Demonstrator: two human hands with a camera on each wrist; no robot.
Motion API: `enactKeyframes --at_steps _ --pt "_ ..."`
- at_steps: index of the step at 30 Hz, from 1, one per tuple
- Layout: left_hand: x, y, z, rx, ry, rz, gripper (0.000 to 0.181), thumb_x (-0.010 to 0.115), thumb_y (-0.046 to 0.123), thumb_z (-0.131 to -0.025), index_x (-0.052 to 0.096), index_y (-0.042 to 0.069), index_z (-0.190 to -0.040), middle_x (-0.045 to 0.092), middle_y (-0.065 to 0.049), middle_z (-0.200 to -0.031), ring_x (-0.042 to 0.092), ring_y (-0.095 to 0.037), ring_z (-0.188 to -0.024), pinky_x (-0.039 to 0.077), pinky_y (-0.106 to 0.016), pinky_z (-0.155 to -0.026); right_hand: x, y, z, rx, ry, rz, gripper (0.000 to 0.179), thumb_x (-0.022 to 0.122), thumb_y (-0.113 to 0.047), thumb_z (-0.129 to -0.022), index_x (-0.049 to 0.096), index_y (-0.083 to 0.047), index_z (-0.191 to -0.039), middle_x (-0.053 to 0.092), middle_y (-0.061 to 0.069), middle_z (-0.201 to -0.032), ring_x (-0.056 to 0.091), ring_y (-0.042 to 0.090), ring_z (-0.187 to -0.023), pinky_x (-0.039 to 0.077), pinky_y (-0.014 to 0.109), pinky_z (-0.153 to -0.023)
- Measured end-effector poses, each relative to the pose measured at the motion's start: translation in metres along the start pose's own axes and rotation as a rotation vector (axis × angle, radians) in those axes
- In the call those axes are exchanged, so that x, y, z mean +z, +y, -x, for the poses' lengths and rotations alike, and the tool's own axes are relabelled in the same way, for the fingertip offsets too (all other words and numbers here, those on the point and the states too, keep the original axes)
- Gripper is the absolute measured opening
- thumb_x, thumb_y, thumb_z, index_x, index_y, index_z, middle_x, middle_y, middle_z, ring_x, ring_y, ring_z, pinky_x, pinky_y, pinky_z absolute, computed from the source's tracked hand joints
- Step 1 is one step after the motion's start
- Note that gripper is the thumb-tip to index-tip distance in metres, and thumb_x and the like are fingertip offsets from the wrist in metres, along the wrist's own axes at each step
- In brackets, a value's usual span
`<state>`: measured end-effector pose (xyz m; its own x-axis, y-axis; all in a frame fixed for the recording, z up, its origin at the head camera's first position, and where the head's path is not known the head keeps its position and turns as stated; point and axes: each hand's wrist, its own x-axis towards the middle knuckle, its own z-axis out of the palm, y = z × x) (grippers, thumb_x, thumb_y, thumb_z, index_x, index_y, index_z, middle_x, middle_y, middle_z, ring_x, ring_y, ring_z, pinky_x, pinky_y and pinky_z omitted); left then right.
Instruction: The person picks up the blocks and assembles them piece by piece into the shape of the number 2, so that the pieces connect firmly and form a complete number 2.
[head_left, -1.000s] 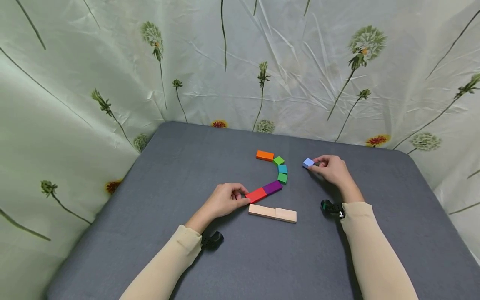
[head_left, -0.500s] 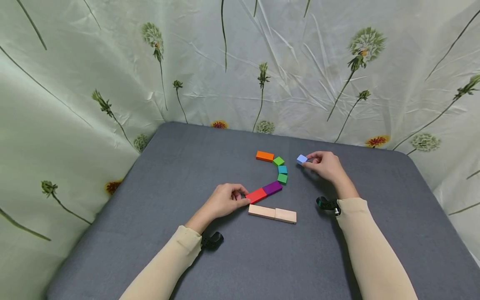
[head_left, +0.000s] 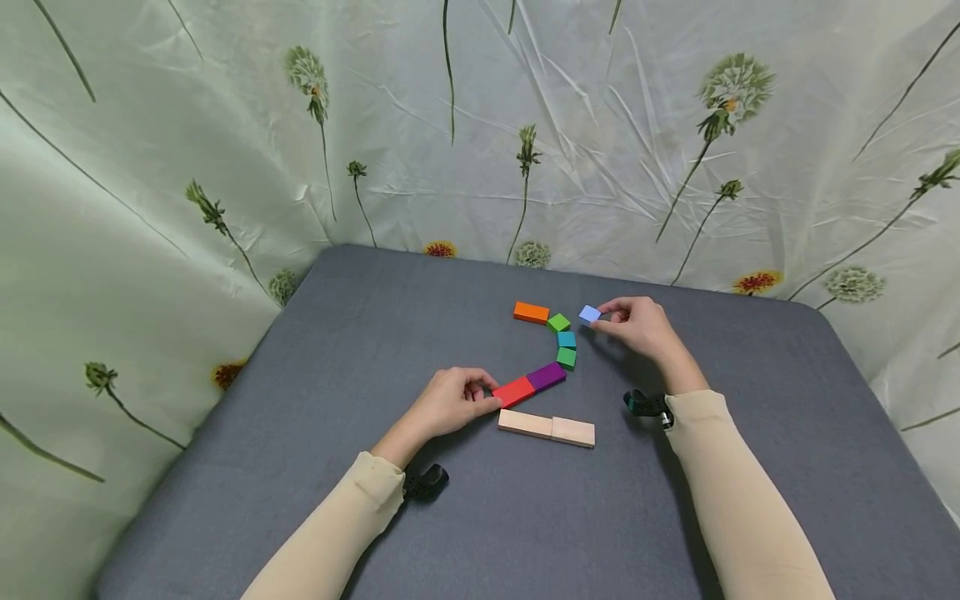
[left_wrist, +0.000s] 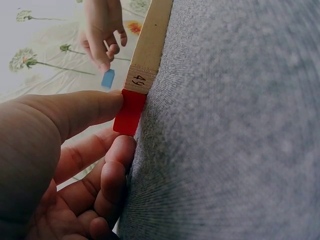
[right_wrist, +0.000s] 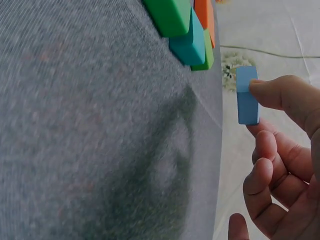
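Note:
My right hand [head_left: 639, 327] pinches a light blue block [right_wrist: 247, 100] between thumb and fingertips, held above the table to the right of a curved row of blocks. That row runs from an orange block [head_left: 531, 312] through a light green block [head_left: 558, 322], a teal block [head_left: 566, 340] and a green block [head_left: 566, 358], then a purple block [head_left: 547, 377]. At the row's near end, my left hand [head_left: 454, 400] grips the end of a red block [left_wrist: 129, 112] lying on the table, thumb on one side and fingers on the other.
Two plain wooden blocks [head_left: 547, 427] lie end to end just in front of the red block; one shows the number 49 in the left wrist view. The grey cloth-covered table [head_left: 480, 533] meets a flower-patterned curtain [head_left: 420, 125] at the back and left.
My right hand has moved left and slightly away from me with the light blue block, closer to the row. The left hand and the blocks on the table stay in place.

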<state>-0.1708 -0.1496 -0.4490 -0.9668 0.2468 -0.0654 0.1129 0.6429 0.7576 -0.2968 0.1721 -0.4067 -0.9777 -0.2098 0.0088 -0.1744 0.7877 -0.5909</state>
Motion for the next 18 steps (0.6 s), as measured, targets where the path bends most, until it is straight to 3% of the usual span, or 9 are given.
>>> enactKeyframes --at_steps 18 --pt "0.0 -0.002 -0.001 0.019 0.002 -0.007 0.016 0.083 0.025 -0.096 0.08 0.015 -0.108 0.059 0.004 -0.075 0.049 -0.009 -0.066 0.037 -0.024 -0.061 0.008 -0.028 -0.011 -0.041 -0.051 0.006 0.039 0.076 -0.03 -0.098 0.074 0.0 -0.124 0.06 0.003 -0.081 0.05 0.019 -0.074 0.039 0.034 -0.07"
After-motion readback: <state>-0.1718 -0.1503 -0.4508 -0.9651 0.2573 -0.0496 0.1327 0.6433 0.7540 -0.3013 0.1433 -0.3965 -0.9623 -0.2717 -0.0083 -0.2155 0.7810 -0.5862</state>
